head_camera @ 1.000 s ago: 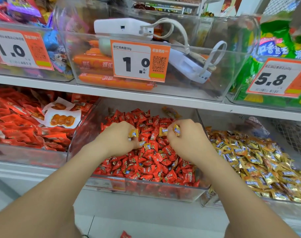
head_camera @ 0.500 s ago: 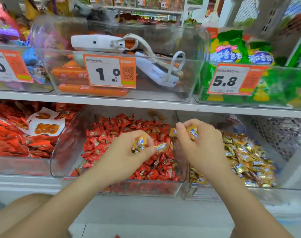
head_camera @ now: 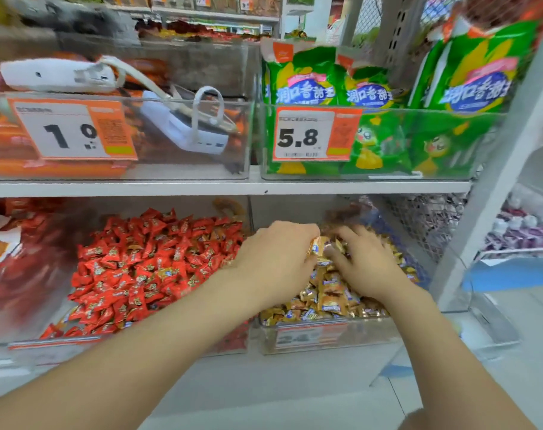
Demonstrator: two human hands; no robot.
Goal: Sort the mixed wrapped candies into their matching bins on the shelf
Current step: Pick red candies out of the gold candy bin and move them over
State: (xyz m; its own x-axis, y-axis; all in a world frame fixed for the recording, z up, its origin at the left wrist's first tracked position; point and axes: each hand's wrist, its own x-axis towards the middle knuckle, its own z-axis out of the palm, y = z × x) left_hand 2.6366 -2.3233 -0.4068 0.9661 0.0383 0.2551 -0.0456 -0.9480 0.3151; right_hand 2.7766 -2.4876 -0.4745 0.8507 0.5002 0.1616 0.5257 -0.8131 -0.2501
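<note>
- Reaching in from the lower edge, both forearms run up to the lower shelf row. We judge the step in hand to be dropping gold-wrapped strays into their own bin.
- The left hand (head_camera: 276, 259) has its fingers curled and pinches a gold candy (head_camera: 316, 245) at the fingertips. The candy juts from the side of the hand that faces the other hand.
- The right hand (head_camera: 364, 268) lies just beside it, fingers spread on the gold heap (head_camera: 329, 299). We see nothing pinched, though the underside of the palm is hidden.
- The held candy hangs directly above the heap, between the two hands and inside the gold bin (head_camera: 326, 338).
- To do the step well, we would let go low over the heap and clear of the wall shared with the neighbouring bin. The fingers should uncurl fully so that no wrapper clings in the palm.
- We expect the small, slick wrappers to slide, so a drop from height may scatter them.
- The red candies (head_camera: 146, 265) fill the red bin (head_camera: 41, 347), just left of the gold one. Through the blur we cannot tell whether gold strays remain among them.
- Above the shelf board (head_camera: 202, 187) we see a clear bin holding white power banks (head_camera: 56, 74). Beside it stand green bags (head_camera: 310, 82) behind a price tag (head_camera: 304, 135) marked 5.8.
</note>
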